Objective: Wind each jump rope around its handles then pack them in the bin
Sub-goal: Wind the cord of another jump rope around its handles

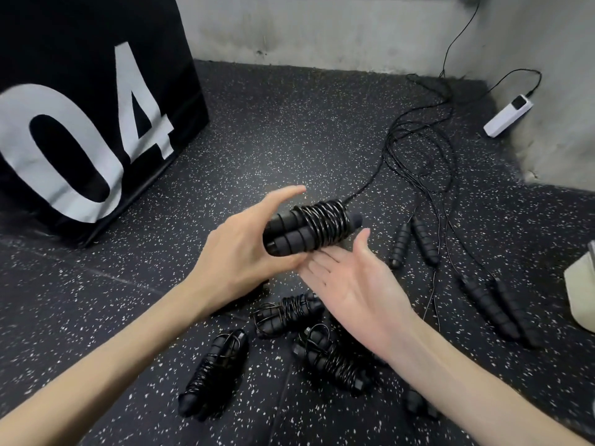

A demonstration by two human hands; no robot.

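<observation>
Three wound jump ropes (pixel 289 313) lie below left hand (pixel 238 252) gripping fourth

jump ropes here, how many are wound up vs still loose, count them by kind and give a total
Wound jump ropes lying on the floor: 3
Jump rope being wound, held in the left hand: 1
Unwound jump ropes on the floor, counted by handle pairs: 2
Total: 6. A blurred dark piece near the right forearm is not counted.
</observation>
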